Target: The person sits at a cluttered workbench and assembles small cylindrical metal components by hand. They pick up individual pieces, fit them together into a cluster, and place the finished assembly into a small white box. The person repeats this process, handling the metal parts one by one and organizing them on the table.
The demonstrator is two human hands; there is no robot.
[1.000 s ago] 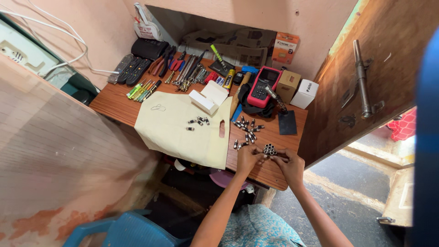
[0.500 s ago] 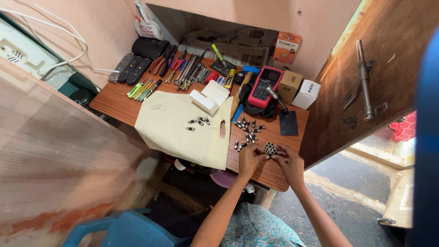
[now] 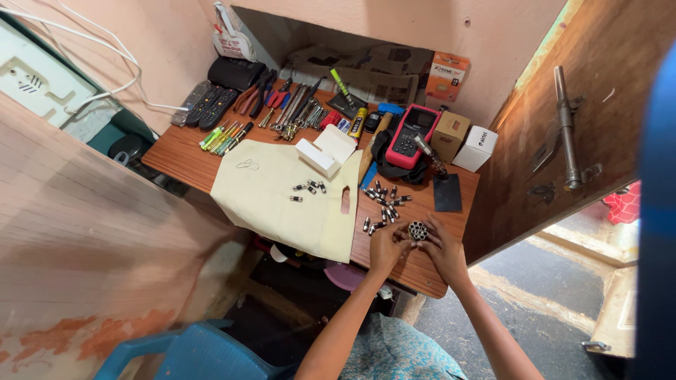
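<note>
On the wooden table (image 3: 183,151), near its front edge, we see the left hand (image 3: 386,246) and right hand (image 3: 445,250) cupped from both sides around an upright cluster of small metal cylinders (image 3: 417,230), loose ones lying just beyond.

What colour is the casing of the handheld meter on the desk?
Red casing with a dark face, on the handheld meter; the head view, the only one, shows it.

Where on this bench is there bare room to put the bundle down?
Bare wood lies at the near edge of the table below both hands, and at the left end between the cream bag and the remotes. The bag's left half is nearly bare. Crowded: the loose connectors above the bundle, and the tool row at the back.
</note>
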